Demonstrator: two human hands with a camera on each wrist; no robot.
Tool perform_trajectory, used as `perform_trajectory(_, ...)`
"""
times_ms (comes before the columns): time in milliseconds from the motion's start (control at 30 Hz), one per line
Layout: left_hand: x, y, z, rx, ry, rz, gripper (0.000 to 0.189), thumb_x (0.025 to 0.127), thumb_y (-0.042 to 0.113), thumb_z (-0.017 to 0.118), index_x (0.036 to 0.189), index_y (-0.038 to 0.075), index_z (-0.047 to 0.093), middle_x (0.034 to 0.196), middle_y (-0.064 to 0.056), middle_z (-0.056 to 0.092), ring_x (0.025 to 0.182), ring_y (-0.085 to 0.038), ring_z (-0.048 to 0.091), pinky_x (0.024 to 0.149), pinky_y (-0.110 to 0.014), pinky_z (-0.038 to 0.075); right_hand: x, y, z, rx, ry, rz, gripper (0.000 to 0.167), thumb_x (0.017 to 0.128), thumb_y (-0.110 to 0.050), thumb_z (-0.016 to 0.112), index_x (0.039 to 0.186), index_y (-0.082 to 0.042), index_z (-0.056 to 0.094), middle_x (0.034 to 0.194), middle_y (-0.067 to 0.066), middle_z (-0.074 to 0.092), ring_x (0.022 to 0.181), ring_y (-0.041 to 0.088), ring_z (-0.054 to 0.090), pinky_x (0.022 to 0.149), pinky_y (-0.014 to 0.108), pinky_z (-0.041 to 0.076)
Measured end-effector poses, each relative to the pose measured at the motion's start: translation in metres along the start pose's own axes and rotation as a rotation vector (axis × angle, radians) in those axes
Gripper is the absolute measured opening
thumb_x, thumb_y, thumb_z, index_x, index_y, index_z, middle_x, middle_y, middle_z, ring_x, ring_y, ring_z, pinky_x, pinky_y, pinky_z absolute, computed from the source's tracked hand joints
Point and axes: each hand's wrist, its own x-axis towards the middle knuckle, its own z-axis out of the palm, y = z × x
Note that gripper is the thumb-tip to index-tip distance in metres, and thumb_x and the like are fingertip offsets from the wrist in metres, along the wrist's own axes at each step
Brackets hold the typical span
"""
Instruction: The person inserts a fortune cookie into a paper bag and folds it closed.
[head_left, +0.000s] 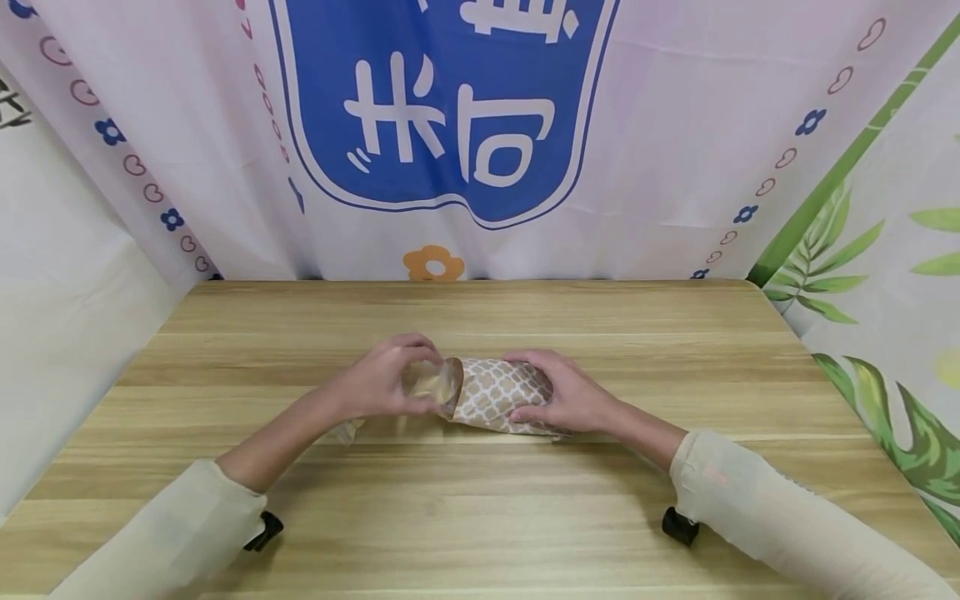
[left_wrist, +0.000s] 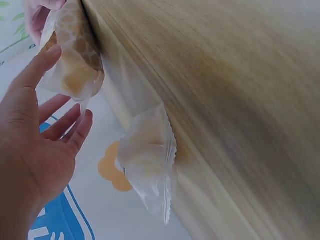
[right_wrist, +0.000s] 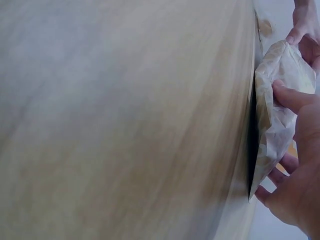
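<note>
A brown paper bag [head_left: 495, 392] with a white lattice pattern lies on its side on the table, its mouth facing left. My right hand [head_left: 558, 392] grips the closed end of this bag, thumb in front and fingers behind. At the mouth, my left hand [head_left: 393, 379] holds a clear-wrapped packet [head_left: 435, 385] with something pale yellow inside, between thumb and fingers. The packet is blurred in the head view; in the left wrist view the wrapped packet [left_wrist: 77, 80] sits partly within the bag's mouth. A second clear packet [left_wrist: 147, 155] with a crimped edge lies beside my left hand.
The wooden table [head_left: 465, 517] reaches back to a hanging white cloth [head_left: 660, 183] with a blue emblem. Black straps [head_left: 681, 527] show at both sleeve cuffs. A leaf-patterned cloth [head_left: 892, 333] hangs on the right.
</note>
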Motion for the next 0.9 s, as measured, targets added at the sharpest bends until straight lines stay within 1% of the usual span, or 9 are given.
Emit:
perform_trajectory(100,-0.001,-0.001,-0.001,0.005,-0.022,0.018,0.053,0.075,0.021,0.089,0.12,-0.003,0.071,0.124,-0.02,0.066,0.114,-0.037,0.064,0.097,-0.049,0.057,0.0,0.0,0.0,-0.002,-0.001,0.0,0.078,0.08,-0.03,0.091,0.147,-0.009,0.055,0.149,0.013,0.057,0.138,0.036,0.051,0.117,0.055,0.037)
perform_trajectory(267,-0.003,-0.004,-0.003,-0.026,-0.048,0.039,0.054,0.077,0.021,0.083,0.124,-0.004,0.071,0.125,-0.02,0.065,0.113,-0.037,0.064,0.094,-0.05,0.058,0.0,0.0,0.0,0.0,-0.004,-0.001,0.079,0.08,-0.031,0.09,0.147,-0.009,0.055,0.149,0.013,0.056,0.138,0.036,0.05,0.117,0.055,0.037)
perform_trajectory(467,-0.002,-0.004,-0.006,-0.059,-0.073,0.019,0.054,0.077,0.019,0.078,0.125,-0.003,0.071,0.124,-0.017,0.064,0.112,-0.034,0.062,0.093,-0.051,0.057,0.0,-0.001,-0.001,-0.004,-0.004,-0.003,0.079,0.08,-0.031,0.09,0.147,-0.009,0.055,0.149,0.013,0.056,0.138,0.036,0.051,0.117,0.056,0.037)
perform_trajectory(733,0.003,0.003,-0.01,-0.071,-0.067,0.033,0.051,0.073,0.018,0.079,0.118,-0.004,0.074,0.116,-0.011,0.062,0.104,-0.027,0.059,0.087,-0.044,0.056,0.0,0.0,-0.001,0.004,-0.006,0.002,0.079,0.08,-0.03,0.091,0.147,-0.009,0.055,0.149,0.012,0.056,0.138,0.036,0.05,0.117,0.055,0.037)
perform_trajectory(900,0.005,0.004,-0.004,-0.049,-0.046,0.032,0.049,0.075,0.018,0.083,0.117,-0.004,0.075,0.114,-0.011,0.063,0.105,-0.027,0.06,0.089,-0.045,0.057,0.0,0.0,-0.001,-0.001,-0.008,0.007,0.08,0.08,-0.031,0.091,0.147,-0.009,0.055,0.15,0.012,0.056,0.139,0.035,0.049,0.118,0.055,0.036)
